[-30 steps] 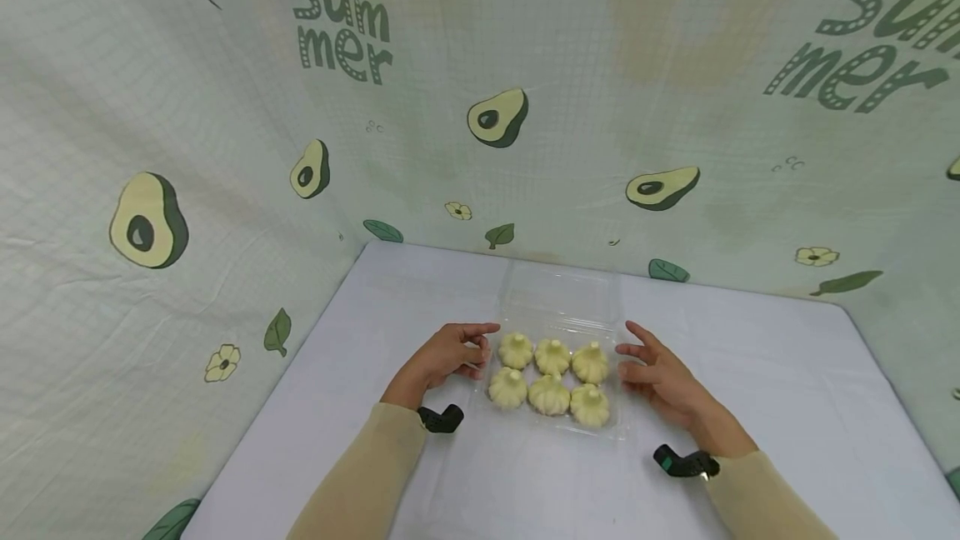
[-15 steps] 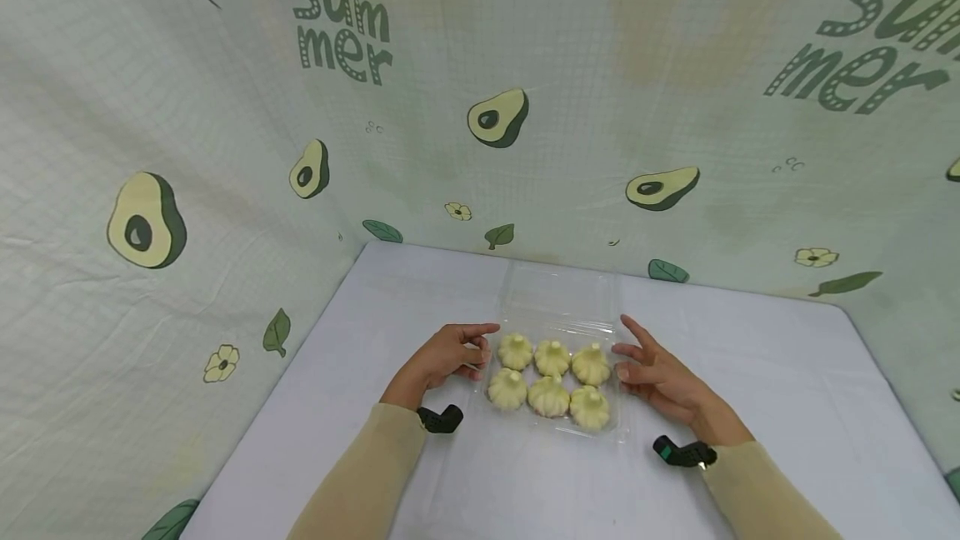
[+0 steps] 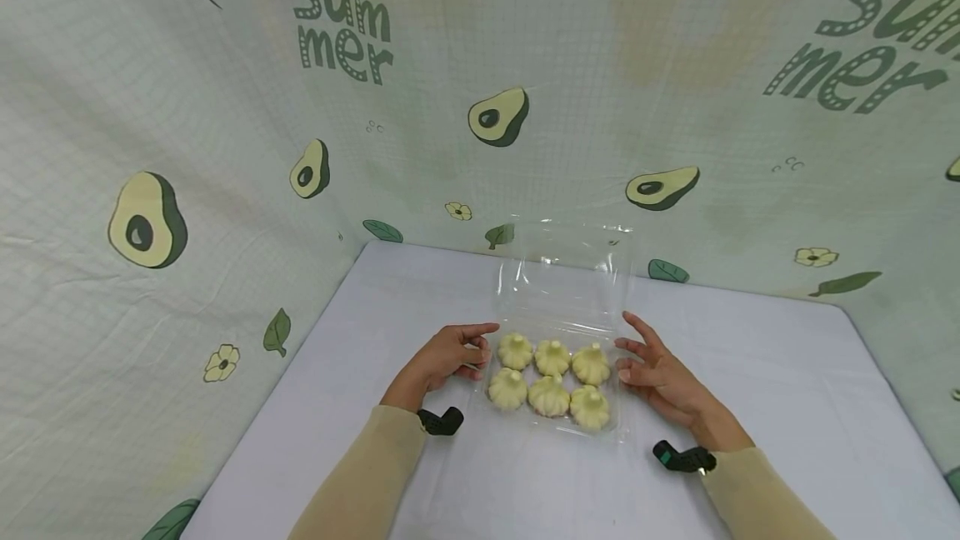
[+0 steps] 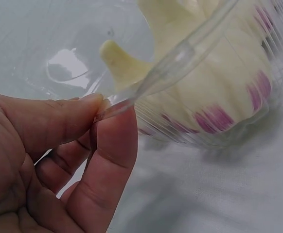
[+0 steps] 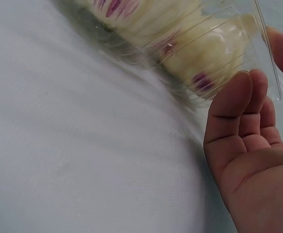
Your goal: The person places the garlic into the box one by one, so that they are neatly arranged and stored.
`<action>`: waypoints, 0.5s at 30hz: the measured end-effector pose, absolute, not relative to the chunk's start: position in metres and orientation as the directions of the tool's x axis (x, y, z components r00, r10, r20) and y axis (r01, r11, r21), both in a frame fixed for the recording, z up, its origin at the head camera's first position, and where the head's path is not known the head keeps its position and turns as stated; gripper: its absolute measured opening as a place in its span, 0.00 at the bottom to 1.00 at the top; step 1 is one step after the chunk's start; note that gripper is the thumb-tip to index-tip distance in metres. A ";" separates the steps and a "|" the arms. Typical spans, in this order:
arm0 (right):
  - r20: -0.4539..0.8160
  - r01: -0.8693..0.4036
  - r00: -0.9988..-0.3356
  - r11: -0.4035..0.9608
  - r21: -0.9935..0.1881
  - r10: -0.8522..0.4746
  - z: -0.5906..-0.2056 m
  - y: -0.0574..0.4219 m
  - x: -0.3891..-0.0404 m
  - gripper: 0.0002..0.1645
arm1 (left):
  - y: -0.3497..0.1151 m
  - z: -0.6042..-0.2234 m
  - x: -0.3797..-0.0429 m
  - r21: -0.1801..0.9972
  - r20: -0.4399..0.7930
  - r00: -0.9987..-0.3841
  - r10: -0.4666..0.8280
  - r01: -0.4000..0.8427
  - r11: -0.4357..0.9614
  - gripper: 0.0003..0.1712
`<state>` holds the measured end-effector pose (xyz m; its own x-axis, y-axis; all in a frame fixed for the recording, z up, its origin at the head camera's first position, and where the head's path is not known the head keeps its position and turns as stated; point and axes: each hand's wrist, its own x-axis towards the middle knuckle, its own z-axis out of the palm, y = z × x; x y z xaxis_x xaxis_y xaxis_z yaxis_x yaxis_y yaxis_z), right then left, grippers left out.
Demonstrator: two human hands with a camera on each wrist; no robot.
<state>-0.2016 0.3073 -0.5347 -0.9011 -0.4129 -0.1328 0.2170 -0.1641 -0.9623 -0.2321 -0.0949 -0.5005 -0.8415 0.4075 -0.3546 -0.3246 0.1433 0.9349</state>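
A clear plastic clamshell box [image 3: 558, 426] stands on the table, holding two rows of pale garlic bulbs [image 3: 549, 395]. Its hinged lid [image 3: 566, 269] stands raised, tilted back from the far edge. At the box's left side, my left hand [image 3: 447, 352] pinches the rim between thumb and finger; the left wrist view shows this closely, beside a purple-streaked garlic bulb [image 4: 219, 87]. My right hand [image 3: 670, 386] is at the right side, index finger extended toward the hinge. In the right wrist view, the clear rim [image 5: 268, 53] passes between its thumb and bent fingers [image 5: 231, 99].
A white cloth-covered table [image 3: 517, 490] lies under the box. Behind and to the left hangs a fabric curtain [image 3: 570, 48] printed with avocados and lettering. Black camera straps [image 3: 442, 421] sit on both wrists.
The lid has swung up from lying back on the table to a tilted, raised position. My right hand has shifted slightly toward the box; the left hand has stayed in place.
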 end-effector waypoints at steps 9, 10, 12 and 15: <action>-0.082 0.169 -0.914 -0.189 -0.967 -0.397 -0.539 0.306 -0.197 0.58 | -0.094 -0.502 -0.229 0.927 -0.375 -0.850 0.370 -0.357 0.119 0.35; -0.079 0.167 -0.915 -0.194 -0.967 -0.396 -0.539 0.306 -0.197 0.57 | -0.094 -0.502 -0.229 0.926 -0.375 -0.851 0.367 -0.360 0.113 0.35; -0.074 0.165 -0.917 -0.205 -0.965 -0.392 -0.540 0.306 -0.196 0.56 | -0.094 -0.503 -0.228 0.926 -0.374 -0.853 0.364 -0.363 0.102 0.35; -0.067 0.161 -0.919 -0.215 -0.963 -0.389 -0.540 0.306 -0.195 0.55 | -0.094 -0.503 -0.228 0.925 -0.375 -0.855 0.360 -0.368 0.088 0.35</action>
